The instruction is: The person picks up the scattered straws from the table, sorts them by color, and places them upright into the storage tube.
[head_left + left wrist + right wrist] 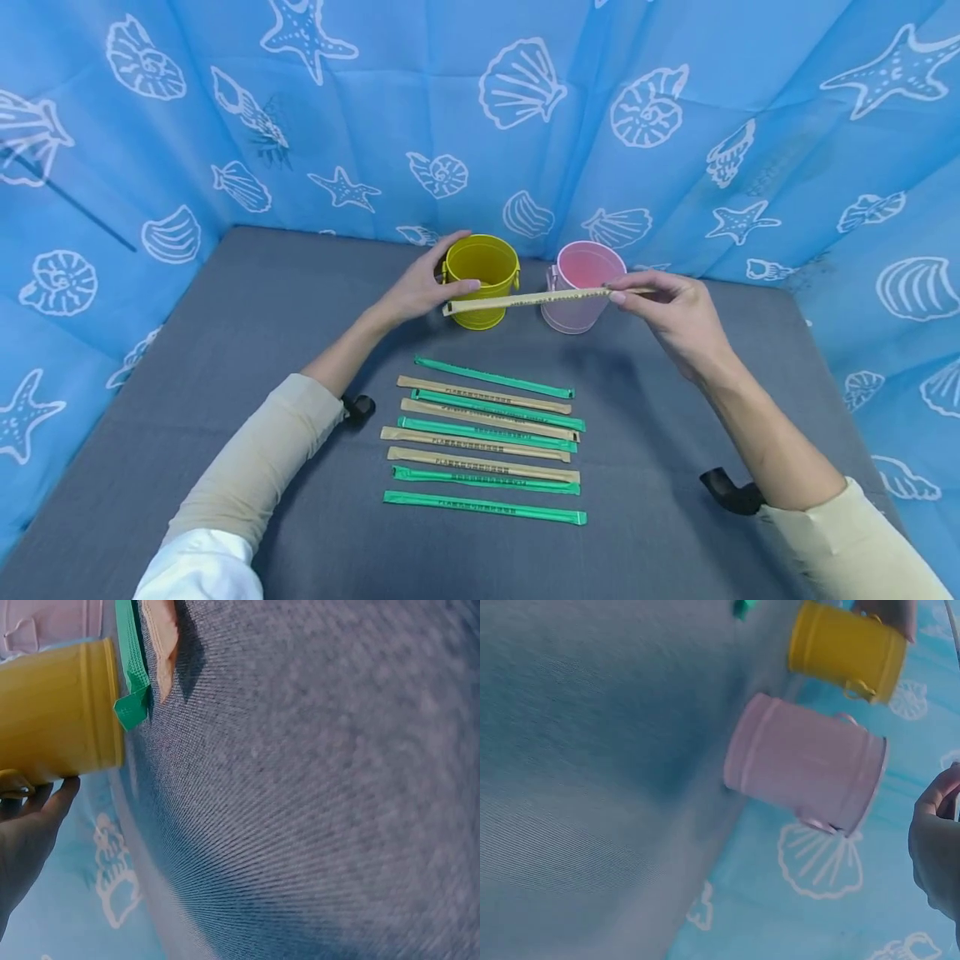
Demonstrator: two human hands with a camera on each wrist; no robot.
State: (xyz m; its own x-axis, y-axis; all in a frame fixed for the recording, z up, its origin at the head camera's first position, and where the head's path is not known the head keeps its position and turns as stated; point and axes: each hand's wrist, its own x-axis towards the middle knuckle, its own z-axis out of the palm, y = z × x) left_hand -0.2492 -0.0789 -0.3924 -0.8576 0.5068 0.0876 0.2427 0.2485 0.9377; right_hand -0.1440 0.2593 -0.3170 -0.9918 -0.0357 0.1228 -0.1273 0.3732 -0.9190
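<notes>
In the head view my right hand (678,321) pinches a beige paper-wrapped straw (532,298) near its right end. The straw lies almost level in the air, its left end in front of the yellow bucket (487,318) and its middle before the pink bucket (572,317). My left hand (423,283) grips the yellow bucket at its left side, thumb near the rim. In the left wrist view the fingers of the left hand (34,832) rest against the bucket's wall. The right wrist view shows my right hand (939,840) at its edge, beyond the pink bucket.
Several green wrapped straws (487,507) and beige wrapped straws (483,464) lie in a stack of rows on the grey tabletop (300,517), in front of the buckets. Behind the table hangs a blue shell-patterned curtain (420,108).
</notes>
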